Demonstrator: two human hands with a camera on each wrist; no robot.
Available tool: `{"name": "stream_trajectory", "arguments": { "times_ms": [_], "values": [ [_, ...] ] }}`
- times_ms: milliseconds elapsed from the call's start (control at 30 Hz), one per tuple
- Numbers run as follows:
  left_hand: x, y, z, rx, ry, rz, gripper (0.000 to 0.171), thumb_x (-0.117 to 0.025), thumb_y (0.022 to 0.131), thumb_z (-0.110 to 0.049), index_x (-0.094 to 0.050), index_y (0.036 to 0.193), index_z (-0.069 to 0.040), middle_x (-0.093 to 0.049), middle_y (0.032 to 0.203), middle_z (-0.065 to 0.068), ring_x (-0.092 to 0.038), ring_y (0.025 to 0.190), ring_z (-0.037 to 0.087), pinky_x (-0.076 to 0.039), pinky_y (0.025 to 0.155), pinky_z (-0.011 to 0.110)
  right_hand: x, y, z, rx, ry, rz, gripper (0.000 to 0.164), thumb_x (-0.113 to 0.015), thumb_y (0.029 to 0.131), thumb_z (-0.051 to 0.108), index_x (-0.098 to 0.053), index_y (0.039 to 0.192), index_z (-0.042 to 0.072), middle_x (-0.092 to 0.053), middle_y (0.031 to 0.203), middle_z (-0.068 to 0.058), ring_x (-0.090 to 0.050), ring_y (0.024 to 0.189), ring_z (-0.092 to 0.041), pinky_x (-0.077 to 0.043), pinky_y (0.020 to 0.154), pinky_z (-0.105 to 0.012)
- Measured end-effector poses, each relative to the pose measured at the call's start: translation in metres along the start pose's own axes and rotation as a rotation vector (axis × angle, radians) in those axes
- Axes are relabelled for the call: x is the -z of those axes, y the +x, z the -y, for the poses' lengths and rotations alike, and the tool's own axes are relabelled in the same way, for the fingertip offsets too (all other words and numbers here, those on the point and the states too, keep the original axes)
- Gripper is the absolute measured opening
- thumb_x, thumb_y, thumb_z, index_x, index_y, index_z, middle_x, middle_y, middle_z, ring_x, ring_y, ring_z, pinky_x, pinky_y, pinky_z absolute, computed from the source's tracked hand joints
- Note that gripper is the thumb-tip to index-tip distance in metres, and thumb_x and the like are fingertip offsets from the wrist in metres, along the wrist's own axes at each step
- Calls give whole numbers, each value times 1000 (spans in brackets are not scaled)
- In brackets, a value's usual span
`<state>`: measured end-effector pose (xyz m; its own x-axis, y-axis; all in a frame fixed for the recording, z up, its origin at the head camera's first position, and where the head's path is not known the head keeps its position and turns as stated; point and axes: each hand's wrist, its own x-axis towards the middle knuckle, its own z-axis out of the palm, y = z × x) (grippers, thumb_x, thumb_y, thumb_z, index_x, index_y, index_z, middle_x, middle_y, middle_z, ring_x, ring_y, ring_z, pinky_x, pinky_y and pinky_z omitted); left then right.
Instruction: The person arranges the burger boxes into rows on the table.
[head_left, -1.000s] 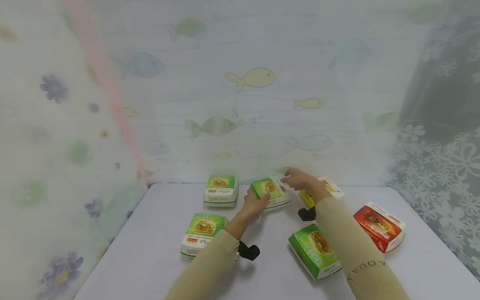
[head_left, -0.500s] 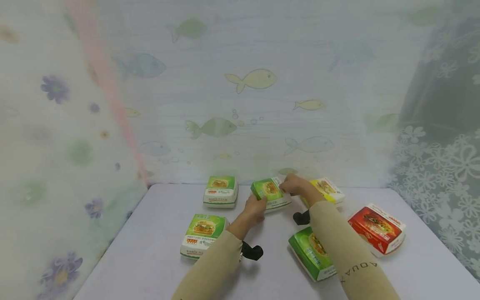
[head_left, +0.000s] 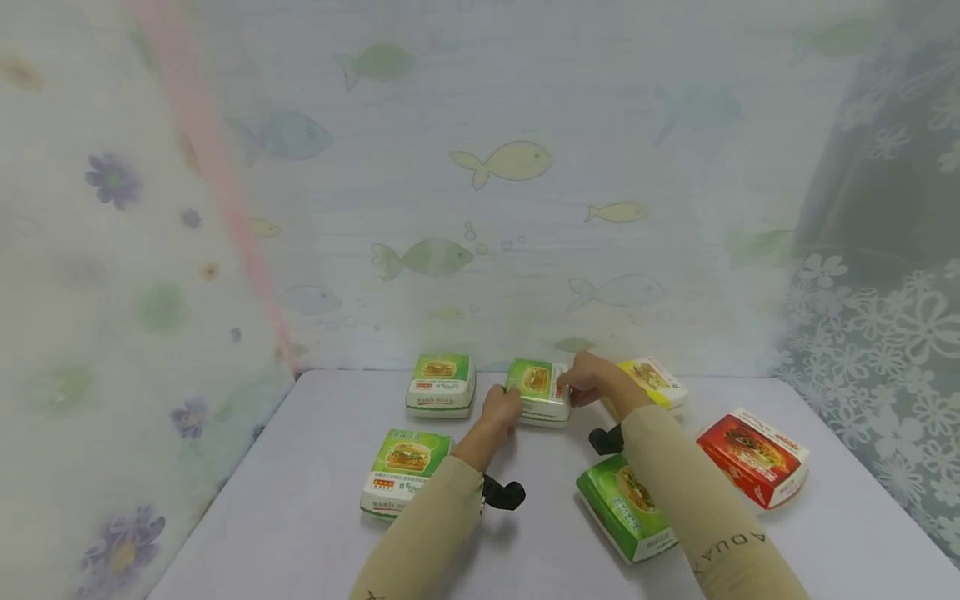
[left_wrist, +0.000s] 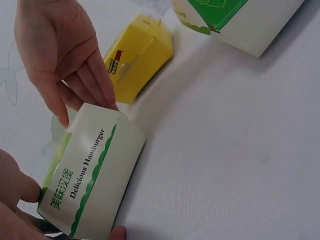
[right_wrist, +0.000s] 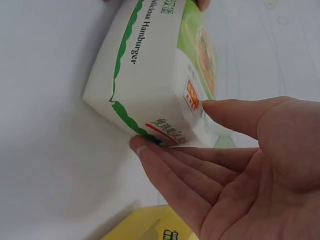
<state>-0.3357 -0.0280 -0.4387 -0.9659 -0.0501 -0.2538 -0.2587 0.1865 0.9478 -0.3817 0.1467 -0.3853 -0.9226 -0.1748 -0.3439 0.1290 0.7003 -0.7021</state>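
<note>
At the back of the table stands a green and white hamburger box, its "Delicious Hamburger" side facing the front. My left hand grips its left end; in the left wrist view the thumb of that hand lies at the top edge and a fingertip shows low down. At the opposite end, my right hand holds the box, as the right wrist view shows: the thumb touches the top edge and fairly straight fingers meet the lower end. The box's far side is hidden.
Two more green hamburger boxes stand on the left. Close to my right hand is a yellow box. A green box, partly behind the right sleeve, and a red box lie nearer. A fish-patterned curtain hangs behind the table.
The hamburger box has turned from a slant to nearly square with the table's back edge. My left hand has shifted slightly left, and the right hand has come onto the box's right end.
</note>
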Motion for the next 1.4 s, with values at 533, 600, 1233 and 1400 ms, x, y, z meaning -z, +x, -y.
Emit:
{"name": "stream_trajectory", "arguments": {
  "times_ms": [533,600,1233,1400],
  "values": [
    [-12,-3,2,20,226,-93,77,-55,104,-35,-20,155,10,-33,150,35,-39,137,51,-42,109,59,18,17,-6,91,-191,75,60,-51,104,21,-33,151,-12,-39,152,-33,-56,124,-43,-55,97,-47],
    [-12,-4,2,9,205,-97,74,-57,103,-31,-22,154,11,-34,149,35,-41,136,50,-44,107,58,17,20,-7,147,-256,91,59,-50,104,20,-35,151,-12,-42,150,-33,-61,117,-37,-56,92,-41],
    [-1,8,5,-40,85,-144,73,-52,105,-28,-18,157,10,-29,154,35,-35,142,46,-33,118,55,12,6,3,55,-190,99,44,-56,104,19,-52,130,-17,-58,128,-26,-64,115,-40,-57,94,-43],
    [-12,1,7,-15,153,-189,86,-61,101,-36,-17,155,14,-31,149,38,-38,136,50,-39,112,56,13,6,2,87,-237,71,52,-48,107,24,-43,140,-17,-46,144,-33,-52,129,-46,-53,101,-50]
  ]
}}
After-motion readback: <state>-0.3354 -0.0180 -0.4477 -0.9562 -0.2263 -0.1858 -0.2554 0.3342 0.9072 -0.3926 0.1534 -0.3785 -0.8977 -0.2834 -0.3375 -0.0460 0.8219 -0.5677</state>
